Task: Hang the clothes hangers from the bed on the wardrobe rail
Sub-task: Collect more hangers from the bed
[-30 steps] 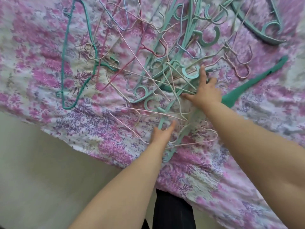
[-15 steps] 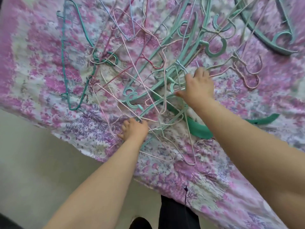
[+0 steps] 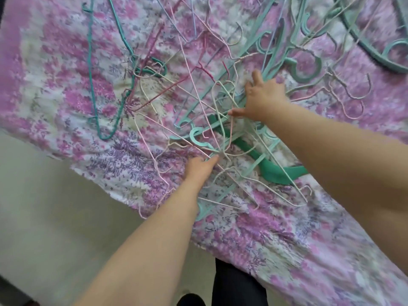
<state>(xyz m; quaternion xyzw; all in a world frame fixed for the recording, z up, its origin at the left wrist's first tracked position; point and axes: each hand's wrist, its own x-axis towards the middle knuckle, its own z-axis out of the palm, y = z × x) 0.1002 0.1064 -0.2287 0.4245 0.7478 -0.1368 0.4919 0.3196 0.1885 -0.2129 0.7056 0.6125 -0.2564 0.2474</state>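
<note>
Tangle of hangers (image 3: 220,120) on bed (image 3: 66,89), wire and plastic interlocked; single hangers hard to separate by eye. Upper hangers cut off by top edge; large mint plastic hanger (image 3: 364,49) at upper right cut off by right edge. Motion blur over whole view, fine wires faint against floral cover. Dark green hanger (image 3: 273,173) partly hidden under wires and right forearm.

Right hand (image 3: 262,100) on middle of pile, back toward camera; fingers (image 3: 257,78) reaching down among mint hangers, tips hidden; thumb out to left, touching a white wire. Hold on a hanger: cannot tell. Left hand (image 3: 198,167) at near edge of pile, fingers curled under and mostly hidden, thumb at crossing of pink and white wires; grip on them not clear.

Teal wire hanger (image 3: 95,85) alone at left, apart from pile. Floor (image 3: 44,206) below bed edge; dark trousers (image 3: 234,283) at bottom.

Against half a second earlier: pile drawn nearer the bed edge, dark green hanger more exposed, right hand farther up the pile, left thumb now extended toward wires.
</note>
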